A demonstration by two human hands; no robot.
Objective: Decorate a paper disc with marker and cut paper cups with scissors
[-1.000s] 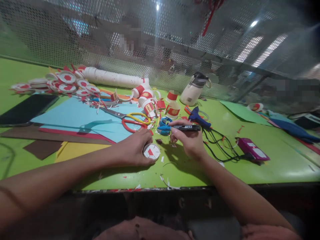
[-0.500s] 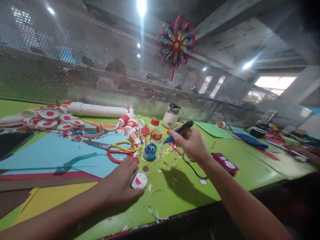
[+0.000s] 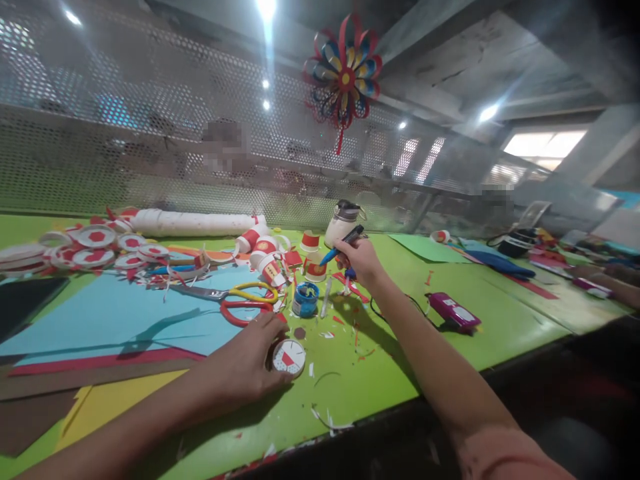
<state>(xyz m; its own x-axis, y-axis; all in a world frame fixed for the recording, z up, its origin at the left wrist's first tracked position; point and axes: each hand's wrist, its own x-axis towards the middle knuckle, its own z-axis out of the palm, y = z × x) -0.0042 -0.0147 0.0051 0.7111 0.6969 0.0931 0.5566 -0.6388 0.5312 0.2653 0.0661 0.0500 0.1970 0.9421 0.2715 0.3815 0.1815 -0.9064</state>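
My left hand [image 3: 257, 357] rests on the green table, its thumb and fingers closed around the side of a small white disc [image 3: 289, 357] with red marks, like the cut-off base of a paper cup. Raised over the table, my right hand [image 3: 363, 259] grips a blue-and-black pen [image 3: 330, 256], its blue end pointing left and down. Below the pen stands a small blue open jar [image 3: 306, 299] with yellowish matter inside. A thin white stick [image 3: 326, 297] is beside the jar. Scissors [image 3: 250, 304] with red and yellow handles lie just beyond my left hand.
Cut red-and-white paper cups [image 3: 265, 257] and paper scraps lie around the jar. A white jug [image 3: 340, 225] stands behind. Blue paper [image 3: 120, 313] covers the left side. At right lie a purple device [image 3: 454, 313] and a black cord. Another person's arm [image 3: 620, 290] shows far right.
My right hand has moved away from me and left with the pen, which now sits farther back over the cups. My left hand still holds the disc. The whole view has shifted slightly.
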